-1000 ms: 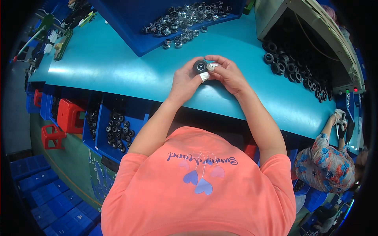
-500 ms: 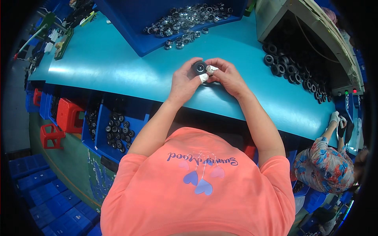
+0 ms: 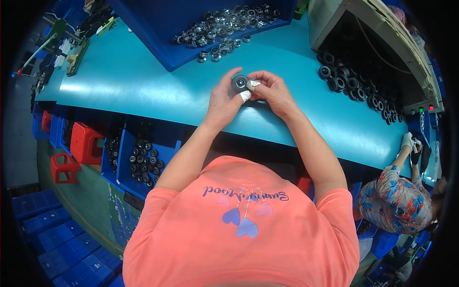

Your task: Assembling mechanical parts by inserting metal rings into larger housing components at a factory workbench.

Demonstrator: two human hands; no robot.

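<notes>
Between my two hands, just above the blue-green tabletop, is a small toy wheel [image 3: 240,83] with a black tyre and a shiny hub. My left hand [image 3: 224,99] is closed on its left side, thumb at the lower edge. From the right, my right hand [image 3: 273,93] grips it with thumb and forefinger. White wraps cover both thumb tips or nearby fingertips. Beyond my hands, many shiny clear hubs [image 3: 224,28] lie in a tilted blue bin [image 3: 165,52] and spill over its edge. Loose black tyres [image 3: 351,83] are heaped to the right.
A pale machine housing [image 3: 330,24] arches over the tyres. Below the table's front edge, a blue bin [image 3: 125,172] holds finished-looking wheels [image 3: 146,160]. Red stools [image 3: 85,142] stand at left near stacked blue crates [image 3: 67,239]. A co-worker in a floral top [image 3: 394,198] works at right.
My left forefinger has lifted slightly off the wheel's top edge. The wheel and both hands stay in nearly the same place; the view has shifted a little.
</notes>
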